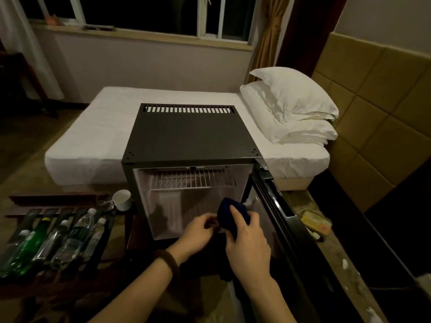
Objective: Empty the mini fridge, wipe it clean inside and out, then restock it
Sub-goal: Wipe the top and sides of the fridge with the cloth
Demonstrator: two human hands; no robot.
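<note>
1. The fridge [186, 136] stood in front of the bed [98, 127] with its door [275, 206] swung open to the right, and what showed of the inside looked bare apart from the wire shelf [191, 180] up top.
2. The right hand [247, 238] gripped a dark cloth [229, 212], fingers curled round it, right at the mouth of the fridge.
3. The left hand [198, 231] sat just beside it, fingers curled in toward the cloth's lower edge; whether it actually pinched the fabric, I couldn't tell.
4. The bottles [53, 241] lay on their sides on a slatted rack [28, 217] to the left, with a white cup [122, 199] next to the fridge, so the emptying looked done.
5. Here's the key relation: the cavity lay straight ahead of and just beyond the cloth, and the right hand was the nearer one, with the open door close on its right.
6. My read: wiping the inside was the step in hand, and the next move called for a push forward into the cavity, under the shelf.
</note>
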